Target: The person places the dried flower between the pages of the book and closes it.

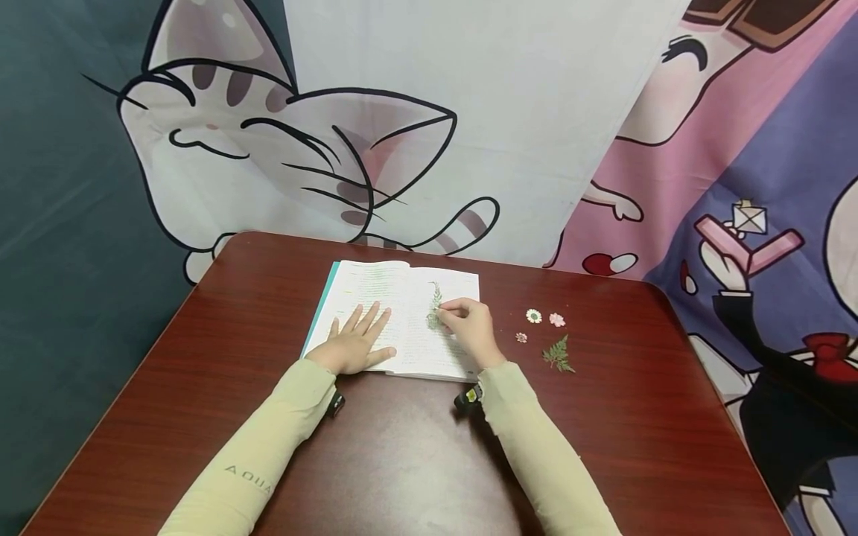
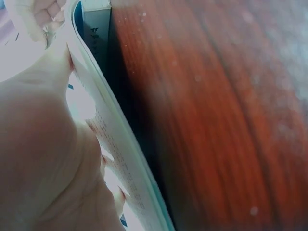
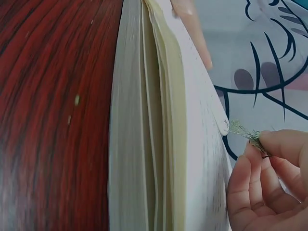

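Note:
An open book (image 1: 429, 357) with printed pages and a teal cover edge lies on the table. My left hand (image 1: 353, 344) rests flat on the left page, fingers spread. In the left wrist view its palm side covers part of the page. Above the right page, my right hand (image 1: 471, 327) pinches a thin green fern sprig (image 1: 436, 292) between thumb and fingertips. The right wrist view has the same leafy sprig (image 3: 244, 129) sticking out from the fingertips, with the other fingers curled beneath. Whether the sprig touches the page is unclear.
Right of the book lie a white dried flower (image 1: 533, 316), a pink one (image 1: 556, 320), a smaller pinkish one (image 1: 521, 338) and a green fern leaf (image 1: 558, 355). The brown wooden table (image 1: 637, 417) meets a cartoon cat cloth (image 1: 268, 164) at its back edge.

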Demonstrator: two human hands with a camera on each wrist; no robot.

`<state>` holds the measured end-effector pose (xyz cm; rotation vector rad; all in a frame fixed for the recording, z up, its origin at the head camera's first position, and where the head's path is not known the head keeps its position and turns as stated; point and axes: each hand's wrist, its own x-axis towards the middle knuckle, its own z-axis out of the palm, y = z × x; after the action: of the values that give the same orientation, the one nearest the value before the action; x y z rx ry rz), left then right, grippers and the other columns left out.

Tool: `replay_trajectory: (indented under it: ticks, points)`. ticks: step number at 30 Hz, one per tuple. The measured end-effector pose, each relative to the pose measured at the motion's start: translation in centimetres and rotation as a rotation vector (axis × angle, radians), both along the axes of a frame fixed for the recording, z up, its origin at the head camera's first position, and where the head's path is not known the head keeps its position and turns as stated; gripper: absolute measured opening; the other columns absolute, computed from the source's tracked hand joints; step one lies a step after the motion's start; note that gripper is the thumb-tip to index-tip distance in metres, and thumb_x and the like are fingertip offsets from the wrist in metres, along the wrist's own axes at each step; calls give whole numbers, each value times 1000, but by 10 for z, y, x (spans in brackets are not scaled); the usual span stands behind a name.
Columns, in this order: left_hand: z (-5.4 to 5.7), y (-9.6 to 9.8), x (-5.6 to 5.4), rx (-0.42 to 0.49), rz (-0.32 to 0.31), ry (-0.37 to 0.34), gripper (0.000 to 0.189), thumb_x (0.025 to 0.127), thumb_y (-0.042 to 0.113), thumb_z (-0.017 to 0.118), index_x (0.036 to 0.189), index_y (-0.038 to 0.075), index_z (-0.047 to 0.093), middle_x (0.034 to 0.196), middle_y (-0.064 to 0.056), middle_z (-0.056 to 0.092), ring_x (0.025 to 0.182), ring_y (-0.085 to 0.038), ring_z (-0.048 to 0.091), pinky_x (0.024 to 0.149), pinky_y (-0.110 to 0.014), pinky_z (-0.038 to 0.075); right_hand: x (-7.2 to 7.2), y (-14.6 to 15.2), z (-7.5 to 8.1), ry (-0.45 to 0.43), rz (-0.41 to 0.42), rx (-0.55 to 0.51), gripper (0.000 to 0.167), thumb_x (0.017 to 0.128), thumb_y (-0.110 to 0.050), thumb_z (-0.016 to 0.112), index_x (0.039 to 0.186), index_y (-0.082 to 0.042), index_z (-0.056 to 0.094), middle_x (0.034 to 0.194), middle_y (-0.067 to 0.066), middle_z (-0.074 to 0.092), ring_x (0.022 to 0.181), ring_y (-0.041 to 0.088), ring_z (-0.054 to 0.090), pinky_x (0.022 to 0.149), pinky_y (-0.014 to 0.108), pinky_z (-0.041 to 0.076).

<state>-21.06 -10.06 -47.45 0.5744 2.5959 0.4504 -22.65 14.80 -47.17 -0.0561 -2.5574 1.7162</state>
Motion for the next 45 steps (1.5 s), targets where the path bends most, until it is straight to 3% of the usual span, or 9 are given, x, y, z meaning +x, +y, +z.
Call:
replay_trajectory:
  ticks: [8, 17, 25, 36, 45]
  points:
    - [-14, -3, -7, -3, 7, 2, 85, 102, 66, 35, 164, 22, -4, 169, -4, -16, 154, -35, -15, 115, -70, -8, -5, -16, -1, -68, 6, -15, 6, 89, -5, 75, 92, 0, 76, 77, 10, 72, 60, 14, 66, 60, 25, 57]
    - [-15, -3, -8, 6, 0, -1, 87, 102, 67, 36, 164, 22, -5, 169, -5, -16, 154, -36, -15, 115, -70, -7, -15, -28, -4, -172, -9, 27, 7, 89, -10, 78, 90, -4, 77, 76, 6, 73, 58, 10, 66, 58, 22, 54]
    - [-9, -3, -4, 13, 2, -2, 85, 103, 65, 37, 165, 20, -1, 170, -7, -12, 154, -37, -13, 115, -70, -7, -17, -34, -6, -168, 14, 95, 9, 88, -14, 79, 88, -6, 75, 72, 5, 70, 58, 12, 65, 57, 22, 52]
    - [-11, -2, -6, 0, 9, 1, 84, 103, 64, 37, 165, 21, -1, 170, -6, -11, 154, -36, -13, 115, -70, -6, -19, -38, -9, -115, 1, 131, 10, 88, -14, 81, 85, -7, 73, 69, 3, 65, 53, 12, 60, 53, 24, 49]
    - [-12, -2, -7, -4, 6, 10, 84, 103, 64, 37, 165, 21, -1, 170, -6, -10, 155, -36, -11, 115, -71, -6, -19, -35, -11, -111, -10, 105, 11, 87, -14, 80, 89, -6, 72, 74, 3, 64, 54, 11, 60, 53, 23, 50]
